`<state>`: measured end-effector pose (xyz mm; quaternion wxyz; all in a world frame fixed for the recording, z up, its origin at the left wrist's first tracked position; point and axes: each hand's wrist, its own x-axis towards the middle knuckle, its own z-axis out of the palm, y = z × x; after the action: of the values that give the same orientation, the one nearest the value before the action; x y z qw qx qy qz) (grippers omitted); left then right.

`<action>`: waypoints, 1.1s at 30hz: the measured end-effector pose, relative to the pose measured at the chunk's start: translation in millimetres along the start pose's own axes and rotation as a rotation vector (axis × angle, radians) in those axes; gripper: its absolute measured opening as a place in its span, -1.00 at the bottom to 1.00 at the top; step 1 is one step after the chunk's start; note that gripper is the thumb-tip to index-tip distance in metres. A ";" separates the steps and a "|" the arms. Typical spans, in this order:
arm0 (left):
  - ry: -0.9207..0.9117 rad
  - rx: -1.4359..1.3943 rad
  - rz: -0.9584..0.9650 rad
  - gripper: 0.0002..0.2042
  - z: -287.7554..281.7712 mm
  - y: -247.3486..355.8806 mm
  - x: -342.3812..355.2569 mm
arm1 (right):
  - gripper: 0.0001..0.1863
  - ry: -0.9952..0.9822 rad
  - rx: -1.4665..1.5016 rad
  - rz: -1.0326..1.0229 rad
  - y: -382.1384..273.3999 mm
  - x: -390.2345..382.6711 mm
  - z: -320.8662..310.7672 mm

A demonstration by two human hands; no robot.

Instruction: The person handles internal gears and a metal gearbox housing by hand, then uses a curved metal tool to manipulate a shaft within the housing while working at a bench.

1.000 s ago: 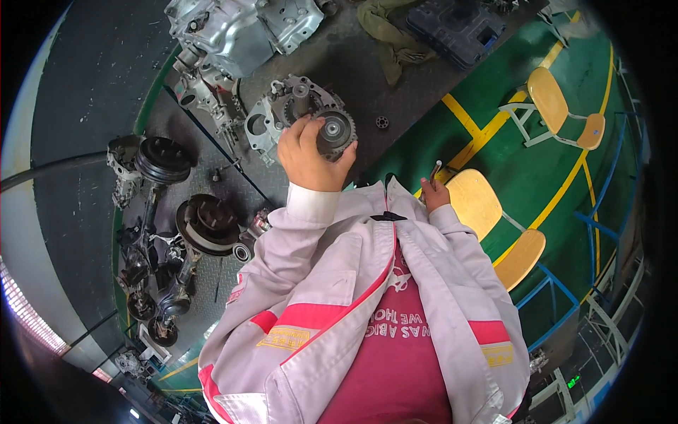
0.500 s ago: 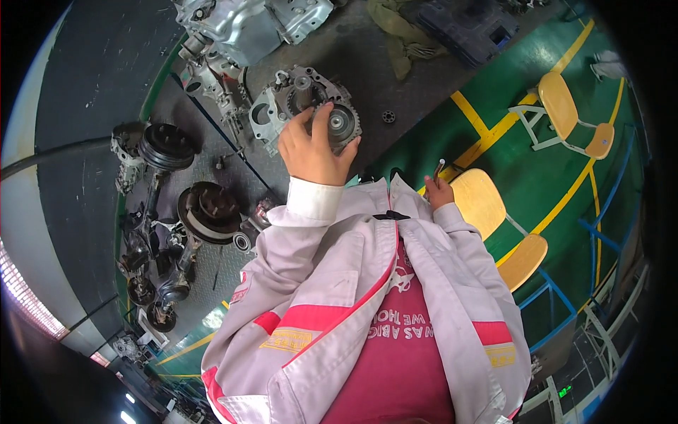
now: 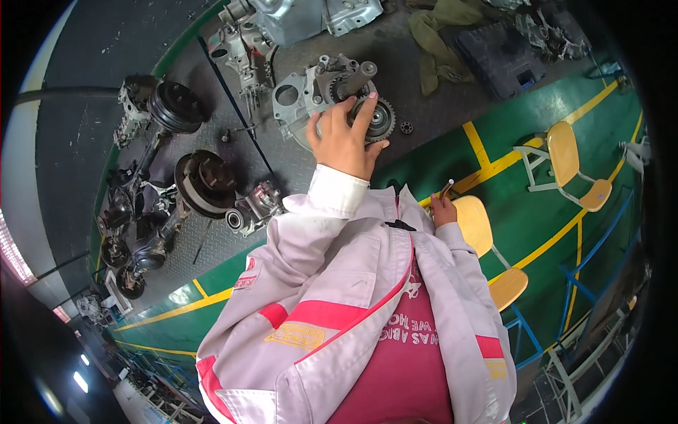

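Observation:
My left hand grips a round toothed gear with its fingers curled over the near side, partly hiding it. The gear sits on a cast metal housing, beside an upright grey shaft and another toothed ring. A small bearing lies just right of the housing. My right hand, lower right at the bench edge, is closed around a slim metal rod tool, whose tip points up.
On the steel-plate bench lie a large silver casing, olive cloth, a black case, brake drums, axle parts and a small pump. Wooden chairs stand on the green floor.
The view has shifted, so the bench and housing appear turned and further right. My left hand's fingers have crept further over the gear toward the shaft. My right hand still holds the rod.

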<state>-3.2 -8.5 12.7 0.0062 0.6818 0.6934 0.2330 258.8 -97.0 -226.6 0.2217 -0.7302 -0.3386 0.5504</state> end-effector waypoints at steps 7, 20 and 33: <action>0.104 -0.267 -0.029 -0.28 0.4 -43.2 -18.9 | -0.63 0.013 -0.021 0.021 -15.6 -12.2 -2.7; 0.137 -0.643 -0.122 -0.47 12.9 -112.0 2.2 | -0.68 -0.060 -0.015 -0.043 -47.1 -19.4 32.6; -0.091 -0.417 0.234 -0.29 1.9 -117.5 49.3 | -0.69 -0.043 0.011 -0.054 -61.7 -35.8 55.7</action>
<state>-116.7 43.3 -12.7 0.1509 0.7512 0.5458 0.3391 184.3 -84.6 -176.7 0.2331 -0.7075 -0.3601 0.5616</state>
